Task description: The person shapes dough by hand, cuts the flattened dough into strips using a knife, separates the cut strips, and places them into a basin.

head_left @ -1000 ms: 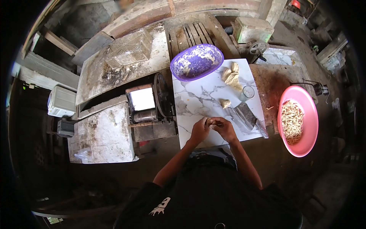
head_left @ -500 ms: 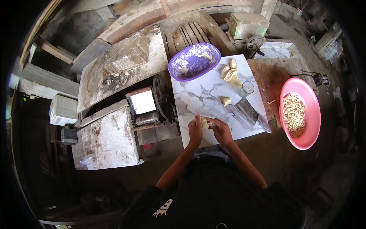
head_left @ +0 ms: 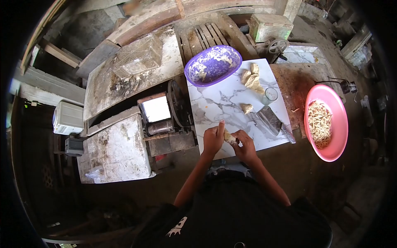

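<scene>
Above the near edge of the marble-patterned board (head_left: 219, 105), a pale piece of dough (head_left: 228, 137) is held between both hands. My left hand (head_left: 212, 139) is closed round its left end with the thumb pointing up. My right hand (head_left: 245, 146) grips the other end, fingers curled. Farther up the board lie a small lump of dough (head_left: 247, 108) and a larger pile of dough pieces (head_left: 253, 79). Beside them stand a clear glass (head_left: 270, 95) and a flat grey scraper-like blade (head_left: 271, 120).
A purple basin (head_left: 213, 66) smeared with dough sits at the board's far left corner. To the right, a pink basin (head_left: 339, 120) holds many short dough strips (head_left: 320, 124). A roller machine with a wheel (head_left: 178, 103) stands left of the board. A wire rack (head_left: 138, 58) lies beyond it.
My right hand has turned and shifted slightly right and down, and more of the dough shows between the hands. The view has moved a little.
</scene>
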`<state>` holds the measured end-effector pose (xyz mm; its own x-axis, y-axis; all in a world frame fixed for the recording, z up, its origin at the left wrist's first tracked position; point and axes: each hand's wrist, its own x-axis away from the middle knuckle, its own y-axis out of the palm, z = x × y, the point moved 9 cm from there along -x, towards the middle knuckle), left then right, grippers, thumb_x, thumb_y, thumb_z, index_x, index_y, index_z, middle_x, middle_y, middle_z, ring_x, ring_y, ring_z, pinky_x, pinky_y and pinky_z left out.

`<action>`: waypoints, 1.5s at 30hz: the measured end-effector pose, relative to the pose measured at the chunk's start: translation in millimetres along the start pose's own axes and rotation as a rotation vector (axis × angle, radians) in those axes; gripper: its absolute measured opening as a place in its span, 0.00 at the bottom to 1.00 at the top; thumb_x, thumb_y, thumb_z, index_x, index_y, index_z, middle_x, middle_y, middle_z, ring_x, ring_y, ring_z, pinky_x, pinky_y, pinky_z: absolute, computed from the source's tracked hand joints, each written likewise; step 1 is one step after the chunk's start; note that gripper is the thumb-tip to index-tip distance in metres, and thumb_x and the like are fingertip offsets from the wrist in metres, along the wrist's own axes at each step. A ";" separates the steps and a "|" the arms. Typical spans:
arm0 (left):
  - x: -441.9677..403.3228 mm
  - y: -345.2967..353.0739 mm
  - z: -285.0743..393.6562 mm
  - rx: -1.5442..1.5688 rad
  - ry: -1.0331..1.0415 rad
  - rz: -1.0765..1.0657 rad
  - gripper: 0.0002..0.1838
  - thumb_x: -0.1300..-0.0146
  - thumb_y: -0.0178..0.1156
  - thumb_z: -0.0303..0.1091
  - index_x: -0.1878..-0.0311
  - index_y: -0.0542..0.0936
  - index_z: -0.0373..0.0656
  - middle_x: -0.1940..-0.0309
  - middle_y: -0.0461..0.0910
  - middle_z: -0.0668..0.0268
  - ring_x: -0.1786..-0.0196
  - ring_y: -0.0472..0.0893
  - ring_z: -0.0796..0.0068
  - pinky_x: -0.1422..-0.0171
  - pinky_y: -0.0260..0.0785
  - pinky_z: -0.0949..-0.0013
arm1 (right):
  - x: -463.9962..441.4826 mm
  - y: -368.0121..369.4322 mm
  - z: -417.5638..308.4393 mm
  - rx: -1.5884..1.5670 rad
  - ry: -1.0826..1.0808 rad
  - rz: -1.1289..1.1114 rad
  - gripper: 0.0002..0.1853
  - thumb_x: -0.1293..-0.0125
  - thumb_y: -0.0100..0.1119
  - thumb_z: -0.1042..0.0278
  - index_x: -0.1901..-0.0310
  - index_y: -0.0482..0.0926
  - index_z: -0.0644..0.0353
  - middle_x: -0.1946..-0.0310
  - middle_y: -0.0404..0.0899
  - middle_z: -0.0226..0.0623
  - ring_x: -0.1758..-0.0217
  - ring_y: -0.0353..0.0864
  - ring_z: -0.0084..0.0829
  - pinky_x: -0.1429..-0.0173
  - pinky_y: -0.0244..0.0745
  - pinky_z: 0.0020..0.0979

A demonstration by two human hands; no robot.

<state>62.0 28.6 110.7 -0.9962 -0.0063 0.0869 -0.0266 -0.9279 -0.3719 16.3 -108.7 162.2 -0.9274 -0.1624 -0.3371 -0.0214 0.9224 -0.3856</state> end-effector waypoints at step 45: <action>59.5 -24.6 82.2 -0.122 0.211 -0.170 0.20 0.27 0.47 0.43 0.68 0.79 0.39 0.77 0.78 0.56 0.73 0.79 0.54 0.65 0.70 0.60 | 1.1 -9.2 -37.0 -0.046 0.194 -0.083 0.16 0.46 0.66 0.83 0.56 0.78 0.59 0.62 0.77 0.35 0.64 0.77 0.25 0.63 0.71 0.27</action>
<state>10.2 20.4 201.0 -0.9715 0.2347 -0.0321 -0.1913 -0.8575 -0.4776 1.6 -104.4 197.1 -0.9761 -0.1725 -0.1325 -0.1140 0.9245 -0.3639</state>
